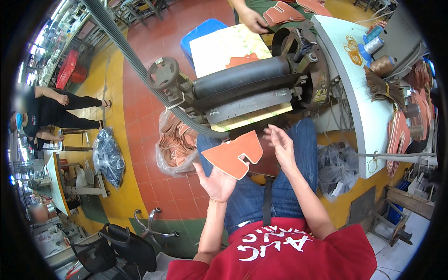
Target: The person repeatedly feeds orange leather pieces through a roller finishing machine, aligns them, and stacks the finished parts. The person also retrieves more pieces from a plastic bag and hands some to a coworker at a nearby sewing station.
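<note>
My left hand is palm up with the thumb spread. It supports a flat orange leather-like piece with pale edges and a notch cut into one side. Just right of the piece is my right hand, raised with loosely bent fingers, apart from it and with nothing visible in it. Beyond both hands stands a roller machine with a dark roller, a metal guard and a handwheel. A yellowish sheet sticks out under its near side.
A clear bag of orange pieces stands left of my legs. Another person's hand is behind the machine, near more orange pieces. A pale table with thread spools runs along the right. A grey hose crosses the upper left.
</note>
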A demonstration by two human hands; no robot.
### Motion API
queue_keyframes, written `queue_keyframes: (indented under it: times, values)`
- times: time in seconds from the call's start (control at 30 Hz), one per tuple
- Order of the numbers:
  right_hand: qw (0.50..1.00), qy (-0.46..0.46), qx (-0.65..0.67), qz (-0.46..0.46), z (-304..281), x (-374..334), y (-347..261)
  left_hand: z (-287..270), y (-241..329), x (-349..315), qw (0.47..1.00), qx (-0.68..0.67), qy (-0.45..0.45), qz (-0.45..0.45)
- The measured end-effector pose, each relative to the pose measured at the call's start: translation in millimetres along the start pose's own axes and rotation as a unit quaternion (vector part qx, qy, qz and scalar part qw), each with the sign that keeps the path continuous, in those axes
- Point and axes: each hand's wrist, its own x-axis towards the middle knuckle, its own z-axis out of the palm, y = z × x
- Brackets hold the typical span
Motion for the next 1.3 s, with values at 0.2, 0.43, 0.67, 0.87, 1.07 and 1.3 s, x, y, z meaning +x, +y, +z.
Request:
queue_keyframes:
  times: [0.2,0.43,0.67,0.87,1.07,1.3]
  values:
    - [0.993,-0.040,-0.073,-0.081,11.8,-26.5,-21.3,6.2,-7.7,2.4,0.999,-0.025,-0.034,-0.019]
    - [0.914,0.024,-0.262,-0.308,14.3,-19.2,-25.7,-6.5,-4.9,6.3,0.995,0.096,-0.001,0.011]
    - [0.994,0.060,0.083,0.034,6.6,68.8,-16.6,-34.2,7.8,7.8,0.952,0.303,0.041,0.036]
    - [0.984,0.049,0.133,0.105,-17.0,84.2,-12.0,-66.8,11.2,1.8,0.889,0.430,0.155,0.033]
    - [0.986,0.029,0.132,0.093,-22.5,90.2,-13.4,-93.6,15.3,6.3,0.903,0.395,0.172,0.012]
    - [0.957,0.094,0.272,0.016,-3.1,124.7,-11.9,-104.6,24.8,7.0,0.942,0.296,0.158,0.006]
